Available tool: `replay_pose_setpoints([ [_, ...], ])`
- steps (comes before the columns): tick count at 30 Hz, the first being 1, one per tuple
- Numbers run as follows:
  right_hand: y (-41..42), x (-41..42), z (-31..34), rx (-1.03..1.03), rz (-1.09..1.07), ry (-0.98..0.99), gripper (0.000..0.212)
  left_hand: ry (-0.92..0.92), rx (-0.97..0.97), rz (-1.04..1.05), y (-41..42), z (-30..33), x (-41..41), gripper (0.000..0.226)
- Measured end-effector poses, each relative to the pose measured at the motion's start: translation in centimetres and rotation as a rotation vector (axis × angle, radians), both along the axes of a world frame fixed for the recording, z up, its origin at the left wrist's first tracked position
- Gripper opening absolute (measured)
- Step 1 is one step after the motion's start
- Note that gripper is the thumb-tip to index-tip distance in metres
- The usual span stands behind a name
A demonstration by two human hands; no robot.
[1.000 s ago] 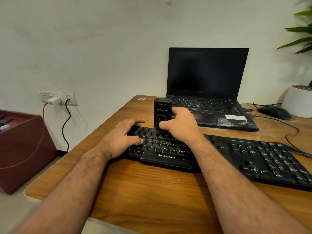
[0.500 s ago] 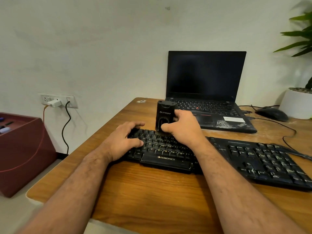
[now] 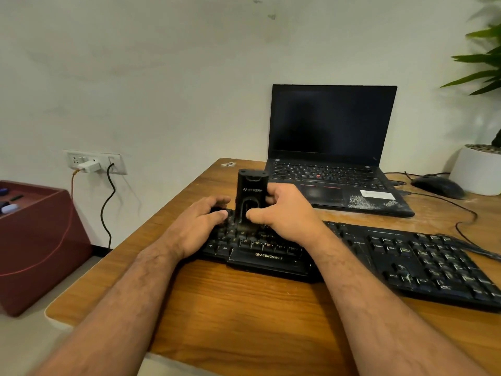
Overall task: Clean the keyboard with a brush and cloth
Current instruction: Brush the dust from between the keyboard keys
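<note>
At the centre of the frame, on the wooden surface (image 3: 244, 308), the black keyboard (image 3: 406, 261) lies slanting from mid-frame toward the lower right, its front edge lettered ZEBRONICS. The right hand (image 3: 284, 215) grasps the black brush (image 3: 250, 196), an upright block-shaped tool with a pale logo on its face; the thumb lies across its lower front and the other fingers (image 3: 271, 198) curl round its right side, while its lower end meets the upper key rows left of the keyboard's middle. The left hand (image 3: 198, 226) rests on the keyboard's left end with its fingers loosely spread and bent over the keys, holding nothing. Compared with half a second ago, the brush stands a little nearer the left hand, so that the left fingertips now lie just beside its base, and the right thumb sits lower on the tool; the left hand has stayed on the same end of the keyboard. Behind the hands, upper right of centre, an open laptop (image 3: 333, 147) with a dark screen stands on the surface. At the right edge a dark mouse (image 3: 436, 187) lies near a white plant pot (image 3: 477, 172) with green leaves above it. At the left, a wall socket (image 3: 95, 162) carries a white plug and a black cable, and a dark red box (image 3: 38, 240) sits on the floor below it.
</note>
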State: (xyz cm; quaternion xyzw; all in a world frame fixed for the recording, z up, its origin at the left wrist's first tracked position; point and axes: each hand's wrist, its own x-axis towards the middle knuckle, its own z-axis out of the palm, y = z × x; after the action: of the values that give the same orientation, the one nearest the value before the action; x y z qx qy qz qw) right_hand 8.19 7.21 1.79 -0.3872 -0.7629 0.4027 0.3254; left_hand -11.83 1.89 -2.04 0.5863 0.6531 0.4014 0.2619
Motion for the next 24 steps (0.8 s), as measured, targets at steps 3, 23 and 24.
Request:
replay_pose_setpoints([
  [3,-0.5,-0.6,-0.3,0.043,0.009,-0.04,0.035,-0.002,-0.004,0.003,0.2,0.0,-0.2,0.047],
  [23,-1.6,0.6,0.9,0.044,0.099,-0.028,0.034,-0.022,-0.036,0.042,-0.7,0.8,0.4,0.04],
  [24,-1.9,0.9,1.0,-0.014,0.182,-0.03,0.036,-0.014,-0.031,0.028,-0.7,0.8,0.4,0.038],
])
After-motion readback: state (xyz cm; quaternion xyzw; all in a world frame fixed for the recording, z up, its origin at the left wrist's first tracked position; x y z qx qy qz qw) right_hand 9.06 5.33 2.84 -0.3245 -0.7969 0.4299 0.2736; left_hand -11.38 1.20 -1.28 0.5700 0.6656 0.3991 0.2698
